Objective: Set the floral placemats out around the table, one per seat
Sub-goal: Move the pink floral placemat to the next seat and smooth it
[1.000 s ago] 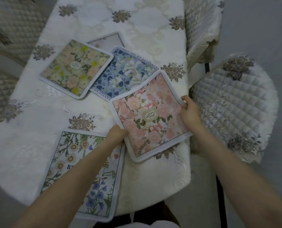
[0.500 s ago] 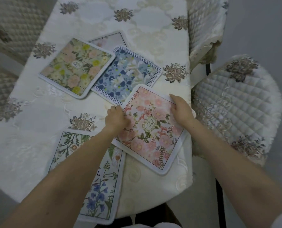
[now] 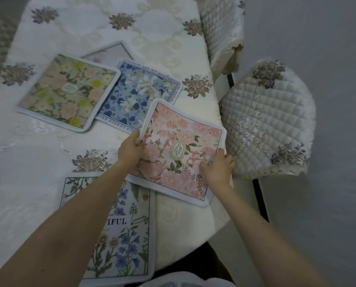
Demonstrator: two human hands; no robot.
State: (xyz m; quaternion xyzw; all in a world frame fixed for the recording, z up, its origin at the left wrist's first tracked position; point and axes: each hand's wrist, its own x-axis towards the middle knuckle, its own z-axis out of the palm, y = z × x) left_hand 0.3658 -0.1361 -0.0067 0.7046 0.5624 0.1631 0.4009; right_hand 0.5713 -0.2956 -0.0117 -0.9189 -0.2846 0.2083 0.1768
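at the table's right edge, facing the quilted chair [image 3: 270,121], the left hand [image 3: 130,150] and right hand [image 3: 217,167] pinch opposite sides of the pink placemat [image 3: 181,150], seemingly to square it with that seat.

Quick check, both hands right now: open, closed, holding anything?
Left hand: closed on the left edge of the pink placemat.
Right hand: gripping the same placemat's right edge.

Table [image 3: 193,235] wore cream embroidered cloth [image 3: 90,23]. Blue placemat [image 3: 137,96] lay mid-table; yellow-green mat [image 3: 69,92] overlapping left of it, pale mat [image 3: 108,54] partly hidden behind, botanical mat [image 3: 129,241] nearer, pink mat [image 3: 183,150] possibly resting beside it.
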